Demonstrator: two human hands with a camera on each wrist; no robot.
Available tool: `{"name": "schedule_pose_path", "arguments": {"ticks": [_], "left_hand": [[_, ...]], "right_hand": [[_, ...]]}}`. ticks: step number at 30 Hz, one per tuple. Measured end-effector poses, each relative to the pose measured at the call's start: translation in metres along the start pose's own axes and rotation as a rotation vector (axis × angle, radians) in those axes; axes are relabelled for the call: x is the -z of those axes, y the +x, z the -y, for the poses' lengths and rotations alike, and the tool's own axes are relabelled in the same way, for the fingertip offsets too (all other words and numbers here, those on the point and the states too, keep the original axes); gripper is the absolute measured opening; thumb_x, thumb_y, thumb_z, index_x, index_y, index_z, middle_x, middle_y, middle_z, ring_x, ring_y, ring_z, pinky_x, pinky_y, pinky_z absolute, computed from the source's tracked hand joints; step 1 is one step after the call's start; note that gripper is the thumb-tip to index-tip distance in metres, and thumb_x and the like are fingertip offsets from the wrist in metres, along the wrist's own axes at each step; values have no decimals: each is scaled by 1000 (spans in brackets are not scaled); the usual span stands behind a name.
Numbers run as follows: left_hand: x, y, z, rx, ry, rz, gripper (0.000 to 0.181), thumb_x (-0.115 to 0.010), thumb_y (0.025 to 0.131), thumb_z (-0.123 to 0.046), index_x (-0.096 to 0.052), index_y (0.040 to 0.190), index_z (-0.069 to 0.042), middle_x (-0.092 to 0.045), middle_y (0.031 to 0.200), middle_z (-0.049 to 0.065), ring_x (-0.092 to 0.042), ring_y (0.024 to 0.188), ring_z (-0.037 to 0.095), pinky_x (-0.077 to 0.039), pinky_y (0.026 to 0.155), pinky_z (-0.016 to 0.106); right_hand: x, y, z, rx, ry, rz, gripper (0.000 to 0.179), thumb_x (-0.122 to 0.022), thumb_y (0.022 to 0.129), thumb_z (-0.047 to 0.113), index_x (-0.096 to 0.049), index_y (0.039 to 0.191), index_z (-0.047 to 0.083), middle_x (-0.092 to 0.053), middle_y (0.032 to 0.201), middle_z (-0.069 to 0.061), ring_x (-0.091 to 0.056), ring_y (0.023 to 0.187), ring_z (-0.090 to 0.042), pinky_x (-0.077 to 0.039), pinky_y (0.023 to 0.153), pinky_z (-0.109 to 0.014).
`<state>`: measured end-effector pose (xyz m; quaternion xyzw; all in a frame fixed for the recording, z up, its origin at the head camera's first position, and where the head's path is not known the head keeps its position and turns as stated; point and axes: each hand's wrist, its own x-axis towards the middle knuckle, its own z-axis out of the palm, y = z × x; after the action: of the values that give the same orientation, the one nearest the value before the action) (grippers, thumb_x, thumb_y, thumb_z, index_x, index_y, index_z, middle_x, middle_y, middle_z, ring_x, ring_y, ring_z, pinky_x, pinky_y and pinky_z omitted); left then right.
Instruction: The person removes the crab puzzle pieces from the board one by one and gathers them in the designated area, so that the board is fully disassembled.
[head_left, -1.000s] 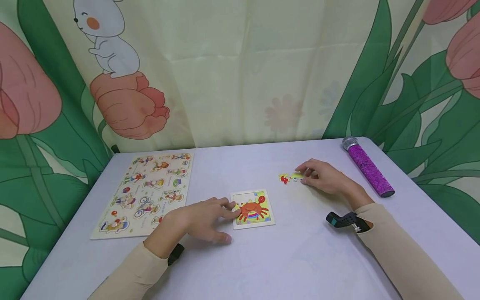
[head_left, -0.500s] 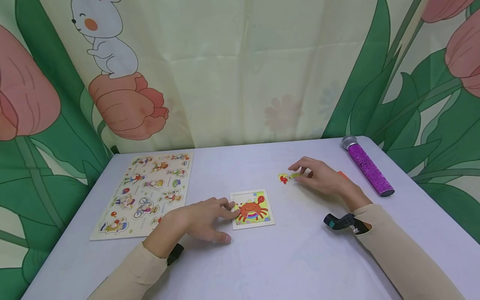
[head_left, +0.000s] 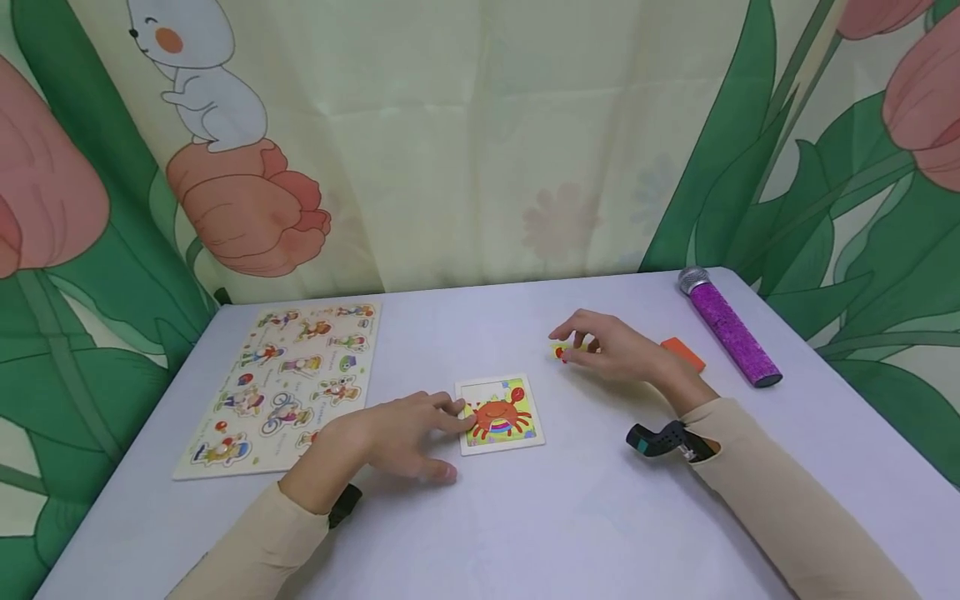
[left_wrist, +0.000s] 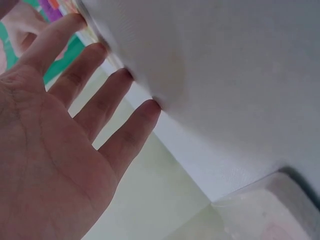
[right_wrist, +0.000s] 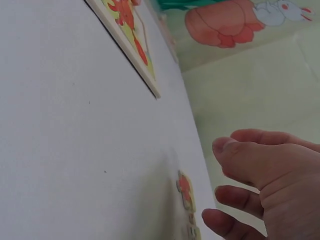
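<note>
A small square crab puzzle (head_left: 504, 419) in a pale frame lies flat on the table, a blank patch showing at its upper left. My left hand (head_left: 408, 437) rests at its left side, index fingertip on the puzzle and fingers fairly straight. Over to the right, my right hand (head_left: 618, 350) hovers over loose puzzle pieces, its fingers loosely bent. In the right wrist view a yellow-and-red piece (right_wrist: 185, 191) lies on the table below the fingertips, a second piece (right_wrist: 194, 232) beside it. Nothing shows between the right thumb and index finger.
A large board of cartoon animal figures (head_left: 281, 387) lies at the left. On the right are an orange block (head_left: 683, 353), partly behind the right hand, and a glittery purple microphone (head_left: 731, 329). A printed curtain (head_left: 450, 167) hangs behind the table.
My right hand has moved left, from the right-hand loose piece to above the yellow-and-red one, uncovering the orange block. My left hand stays at the puzzle. The head view has shifted slightly.
</note>
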<state>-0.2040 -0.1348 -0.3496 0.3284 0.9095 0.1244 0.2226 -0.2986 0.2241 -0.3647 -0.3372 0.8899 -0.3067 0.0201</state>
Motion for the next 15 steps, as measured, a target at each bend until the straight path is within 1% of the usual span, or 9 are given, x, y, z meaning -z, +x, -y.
{"name": "schedule_pose_path", "arguments": {"ticks": [6, 9, 13, 15], "left_hand": [[0, 1, -2, 24, 13, -5, 66, -76, 88, -52, -55, 148, -33, -42, 160, 0, -39, 146, 28, -35, 118, 49], [0, 0, -2, 39, 6, -2, 66, -76, 88, -52, -56, 147, -33, -41, 161, -1, -39, 146, 27, -35, 118, 49], [-2, -1, -1, 35, -9, -5, 65, -77, 88, -51, -57, 146, -33, -41, 161, 0, -38, 147, 30, -35, 118, 52], [-2, 0, -1, 27, -10, -5, 65, -76, 88, -51, -57, 146, -32, -41, 161, 0, -38, 147, 31, -35, 117, 52]], "right_hand": [[-11, 5, 8, 14, 14, 33, 33, -74, 95, 11, -69, 128, 9, -67, 112, -6, -60, 94, -17, -56, 81, -31], [-16, 9, 14, 30, 28, 53, 32, -74, 95, 11, -69, 127, 9, -68, 113, -6, -61, 93, -18, -56, 82, -32], [-21, 13, 24, 31, 25, 80, 32, -74, 95, 12, -70, 126, 12, -68, 117, -5, -61, 95, -16, -57, 84, -37], [-22, 15, 28, 44, 15, 96, 31, -73, 95, 13, -70, 126, 12, -68, 117, -4, -61, 96, -15, -56, 83, -36]]}}
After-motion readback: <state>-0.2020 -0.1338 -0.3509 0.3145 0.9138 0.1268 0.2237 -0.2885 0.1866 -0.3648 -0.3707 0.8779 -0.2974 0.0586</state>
